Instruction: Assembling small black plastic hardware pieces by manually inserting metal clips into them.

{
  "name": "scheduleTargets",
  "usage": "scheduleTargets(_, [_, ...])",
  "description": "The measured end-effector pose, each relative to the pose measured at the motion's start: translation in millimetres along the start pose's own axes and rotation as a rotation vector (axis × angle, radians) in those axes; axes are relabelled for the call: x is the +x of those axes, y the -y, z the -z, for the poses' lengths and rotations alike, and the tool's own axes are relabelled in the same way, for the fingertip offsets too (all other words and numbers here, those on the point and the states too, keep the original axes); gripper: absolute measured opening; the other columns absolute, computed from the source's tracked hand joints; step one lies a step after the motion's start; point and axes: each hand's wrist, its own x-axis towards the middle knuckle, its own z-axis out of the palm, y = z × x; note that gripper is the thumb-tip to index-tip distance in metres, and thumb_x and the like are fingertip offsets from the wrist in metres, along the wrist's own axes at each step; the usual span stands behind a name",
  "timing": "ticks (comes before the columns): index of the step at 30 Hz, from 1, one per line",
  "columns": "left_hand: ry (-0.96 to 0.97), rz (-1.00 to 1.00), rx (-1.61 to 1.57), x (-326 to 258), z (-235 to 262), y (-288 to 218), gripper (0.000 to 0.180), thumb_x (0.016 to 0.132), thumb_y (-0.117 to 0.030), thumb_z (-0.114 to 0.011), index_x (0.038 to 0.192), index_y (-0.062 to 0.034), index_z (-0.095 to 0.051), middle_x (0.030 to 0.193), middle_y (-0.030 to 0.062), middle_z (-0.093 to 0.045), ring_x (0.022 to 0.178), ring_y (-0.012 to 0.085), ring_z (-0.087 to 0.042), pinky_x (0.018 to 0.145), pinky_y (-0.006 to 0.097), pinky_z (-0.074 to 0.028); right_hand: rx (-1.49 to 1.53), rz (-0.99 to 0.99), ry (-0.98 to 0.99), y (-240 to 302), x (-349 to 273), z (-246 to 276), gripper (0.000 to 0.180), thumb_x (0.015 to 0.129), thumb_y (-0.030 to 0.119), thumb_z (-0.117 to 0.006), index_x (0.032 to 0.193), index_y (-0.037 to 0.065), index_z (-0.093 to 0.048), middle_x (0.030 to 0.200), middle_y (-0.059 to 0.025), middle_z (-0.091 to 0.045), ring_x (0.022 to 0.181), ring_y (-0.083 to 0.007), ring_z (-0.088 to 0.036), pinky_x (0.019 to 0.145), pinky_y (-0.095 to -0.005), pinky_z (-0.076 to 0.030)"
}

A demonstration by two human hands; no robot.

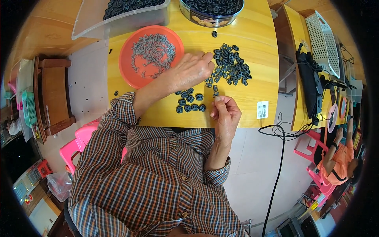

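Observation:
My right hand is closed near the table's front edge, pinching a small black plastic piece between thumb and fingertips. Farther up, my left hand reaches across with curled fingers at the left side of a pile of black oval pieces with holes. Its fingertips are turned away, so what they hold, if anything, is hidden. Under the left wrist lies an orange-red round tray with many grey screws in it. A smaller group of black oval pieces sits between the tray and my right hand.
At the back of the yellow table stand a clear plastic bin and a round tin, both full of black pieces. A black cable hangs off to the right. A person in orange sits at far right.

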Motion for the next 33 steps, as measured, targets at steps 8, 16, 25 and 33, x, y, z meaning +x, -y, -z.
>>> scheduleTargets(8, [-0.012, 0.071, -0.034, 2, -4, -2, 0.006, 0.074, -0.004, -0.056, 0.078, 0.0000, -0.053, 0.083, 0.0132, -0.051, 0.074, 0.0303, -0.061, 0.057, 0.040, -0.050, 0.011, 0.010, -0.002, -2, 2, 1, 0.012, 0.088, 0.013, -0.062, 0.084, 0.002, -0.060, 0.065, -0.0002, -0.056, 0.049, -0.0044, -0.044, 0.046, -0.0178, -0.032])
scheduleTargets(16, [-0.201, 0.170, -0.849, -20, -1, -40, 0.010, 0.077, 0.000, -0.058, 0.087, -0.0005, -0.058, 0.076, 0.0080, -0.058, 0.064, 0.0174, -0.056, 0.056, 0.030, -0.045, 0.054, 0.454, -0.128, -12, 3, -6, 0.008, 0.090, 0.010, -0.061, 0.094, 0.003, -0.058, 0.083, -0.0018, -0.060, 0.060, -0.0056, -0.048, 0.054, -0.0178, -0.039])
scheduleTargets(25, [0.148, 0.578, -1.466, -26, 0, -54, 0.018, 0.083, -0.016, -0.062, 0.090, 0.0007, -0.063, 0.072, 0.0046, -0.061, 0.064, 0.0076, -0.055, 0.055, 0.024, -0.044, 0.119, 0.416, -0.086, -17, 4, -6, 0.008, 0.091, 0.010, -0.060, 0.096, 0.004, -0.058, 0.084, -0.0015, -0.059, 0.066, -0.0058, -0.050, 0.059, -0.0183, -0.041])
scheduleTargets(33, [-0.001, 0.457, -1.801, -35, -15, -62, 0.016, 0.086, -0.007, -0.065, 0.100, -0.0017, -0.060, 0.078, -0.0011, -0.057, 0.064, 0.0045, -0.051, 0.055, 0.020, -0.042, 0.426, 0.296, -0.063, -17, 4, -8, 0.006, 0.091, 0.008, -0.059, 0.094, 0.003, -0.058, 0.085, -0.0011, -0.058, 0.071, -0.0063, -0.050, 0.064, -0.0204, -0.042])
